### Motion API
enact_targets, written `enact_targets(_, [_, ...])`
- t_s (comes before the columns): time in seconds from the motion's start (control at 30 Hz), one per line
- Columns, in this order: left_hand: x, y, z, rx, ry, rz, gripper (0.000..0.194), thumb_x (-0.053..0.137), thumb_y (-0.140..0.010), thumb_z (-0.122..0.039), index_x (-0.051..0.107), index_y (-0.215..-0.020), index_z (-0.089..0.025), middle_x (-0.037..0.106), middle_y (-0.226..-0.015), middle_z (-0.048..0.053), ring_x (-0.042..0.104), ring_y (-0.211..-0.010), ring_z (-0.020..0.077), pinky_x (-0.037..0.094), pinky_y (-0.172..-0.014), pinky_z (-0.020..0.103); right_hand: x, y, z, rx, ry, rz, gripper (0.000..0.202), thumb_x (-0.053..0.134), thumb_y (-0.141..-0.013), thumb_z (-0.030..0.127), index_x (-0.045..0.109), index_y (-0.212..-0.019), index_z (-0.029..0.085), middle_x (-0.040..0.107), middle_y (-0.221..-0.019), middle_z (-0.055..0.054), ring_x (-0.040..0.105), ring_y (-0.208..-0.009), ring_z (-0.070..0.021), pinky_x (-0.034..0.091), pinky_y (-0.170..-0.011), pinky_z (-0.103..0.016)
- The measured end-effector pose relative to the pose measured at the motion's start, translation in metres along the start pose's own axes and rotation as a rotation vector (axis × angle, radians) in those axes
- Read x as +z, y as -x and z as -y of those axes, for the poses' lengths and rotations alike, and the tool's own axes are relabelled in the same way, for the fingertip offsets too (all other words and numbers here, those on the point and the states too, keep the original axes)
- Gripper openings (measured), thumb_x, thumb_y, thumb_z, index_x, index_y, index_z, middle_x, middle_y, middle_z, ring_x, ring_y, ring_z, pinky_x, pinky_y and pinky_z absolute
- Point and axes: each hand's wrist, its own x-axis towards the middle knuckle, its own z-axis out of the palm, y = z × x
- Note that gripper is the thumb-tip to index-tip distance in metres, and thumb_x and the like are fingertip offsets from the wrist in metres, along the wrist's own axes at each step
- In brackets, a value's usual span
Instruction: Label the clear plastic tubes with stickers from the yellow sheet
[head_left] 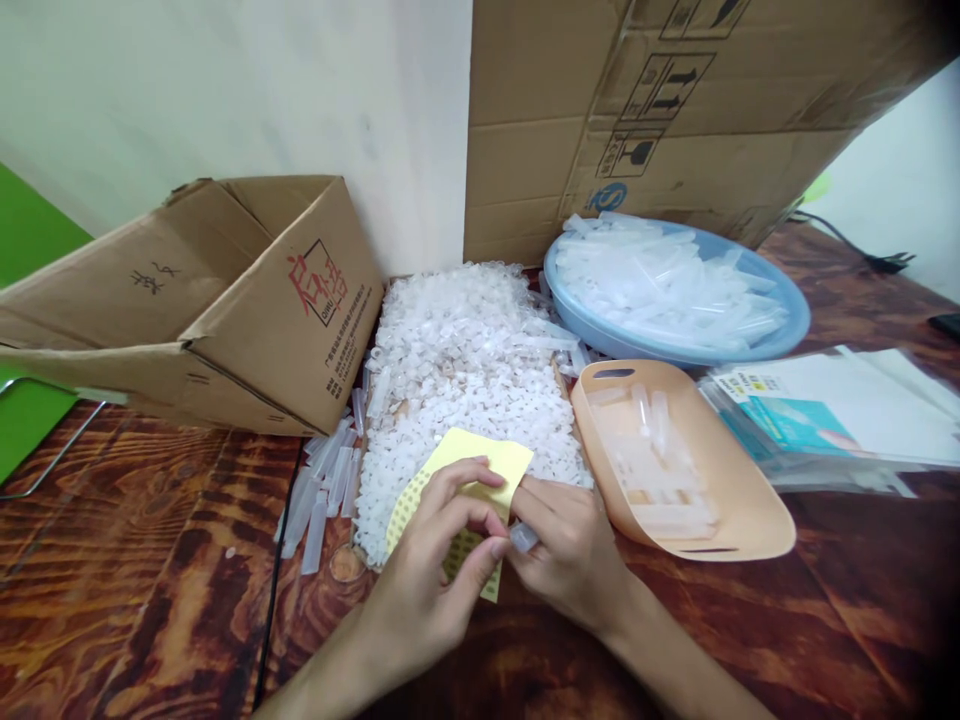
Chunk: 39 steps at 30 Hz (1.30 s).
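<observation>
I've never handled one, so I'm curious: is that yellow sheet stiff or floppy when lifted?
The yellow sheet is probably floppy, since it curves beside the left hand. It looks thin, so it is likely light for its size.

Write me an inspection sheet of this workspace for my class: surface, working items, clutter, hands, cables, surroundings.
Surface: brown wood-patterned table.
Working items: yellow sheet with rows of small marks; heap of small white pieces; blue basin heaped with translucent tubes; tan tray holding more.
Clutter: loose tubes left of the heap; plastic-wrapped packets right of the tray.
Hands: left hand at the yellow sheet, grip unclear; right hand pinching a small clear piece.
Cables: thin black cable, left; black cord, far right.
Surroundings: open cardboard box, left; large carton behind.
</observation>
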Motion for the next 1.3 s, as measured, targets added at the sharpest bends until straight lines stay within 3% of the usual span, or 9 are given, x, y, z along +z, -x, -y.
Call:
enact_targets(0.57, [0.006,-0.004,-0.001,0.031,-0.008,-0.057,0.011,0.058,-0.1,-0.013,0.062,-0.097,-0.023,0.06,-0.128,0.009,0.055,-0.132,0.0237,0.044,-0.114,0.038,0.001,0.0,0.001,0.003,-0.008,0.009,0.029,0.05,-0.101,0.02,0.054,-0.072,0.021,0.056,-0.061,-0.001,0.051,-0.053,-0.0163,0.034,-0.053,-0.031])
enact_targets(0.93, [0.011,-0.001,-0.002,0.048,-0.08,-0.101,0.013,0.058,-0.098,-0.01,0.06,-0.103,-0.022,0.06,-0.127,0.011,0.056,-0.13,0.0259,0.045,-0.111,0.043,0.002,0.001,0.0,0.014,-0.042,0.006,0.023,0.049,-0.093,0.011,0.054,-0.073,0.021,0.055,-0.061,0.0,0.05,-0.052,-0.0167,0.033,-0.053,-0.032])
enact_targets(1.17, [-0.004,-0.002,0.004,0.035,-0.013,-0.062,0.022,0.06,-0.101,-0.015,0.061,-0.12,-0.027,0.058,-0.137,0.007,0.05,-0.14,0.0235,0.039,-0.12,0.041,-0.01,-0.003,0.003,0.178,-0.187,0.192,0.014,0.056,-0.093,0.029,0.061,-0.087,0.018,0.063,-0.077,-0.005,0.059,-0.064,-0.0192,0.037,-0.059,-0.031])
enact_targets(1.3, [-0.012,-0.002,0.006,0.035,-0.057,-0.125,0.02,0.057,-0.103,-0.015,0.062,-0.117,-0.029,0.059,-0.134,0.005,0.053,-0.136,0.0205,0.04,-0.119,0.037,-0.016,-0.004,0.001,0.211,-0.255,0.251,0.018,0.045,-0.093,0.025,0.06,-0.086,0.018,0.061,-0.076,-0.005,0.056,-0.063,-0.0191,0.037,-0.059,-0.032])
